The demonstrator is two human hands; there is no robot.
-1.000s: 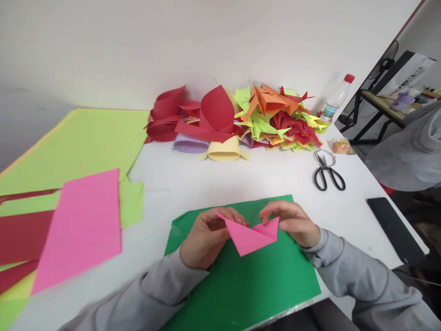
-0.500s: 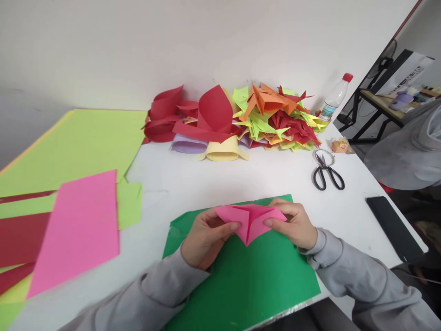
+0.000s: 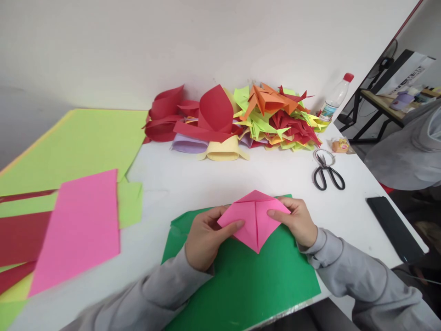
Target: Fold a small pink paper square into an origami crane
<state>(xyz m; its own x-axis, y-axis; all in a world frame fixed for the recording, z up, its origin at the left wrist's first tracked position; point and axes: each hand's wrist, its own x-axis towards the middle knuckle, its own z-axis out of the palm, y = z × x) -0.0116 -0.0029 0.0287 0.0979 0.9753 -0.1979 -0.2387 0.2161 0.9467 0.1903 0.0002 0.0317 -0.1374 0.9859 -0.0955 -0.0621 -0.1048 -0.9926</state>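
Observation:
A folded piece of pink paper [image 3: 255, 219], kite-like with a crease down its middle, is held between both hands. My left hand [image 3: 208, 236] pinches its left corner, thumb lying on the front face. At the right corner, my right hand [image 3: 296, 219] grips it the same way, with the thumb in front and the fingers mostly hidden behind. Under the hands lies a green board [image 3: 248, 285], tilted at the table's front edge. Whether the paper touches the board is hard to tell.
Left, a large pink sheet [image 3: 77, 230] overlaps red and lime-green sheets [image 3: 79, 147]. Folded paper shapes [image 3: 217, 115] pile along the wall. Black-handled scissors [image 3: 327, 174], a wrapped snack [image 3: 340, 145], a red-capped bottle [image 3: 333, 101] and a black phone-like slab [image 3: 394, 227] are on the right.
The pink paper has tipped flatter toward me and shifted slightly right, its upper flap now showing as a peak. Its two front halves have come together along the middle. Both hands keep hold.

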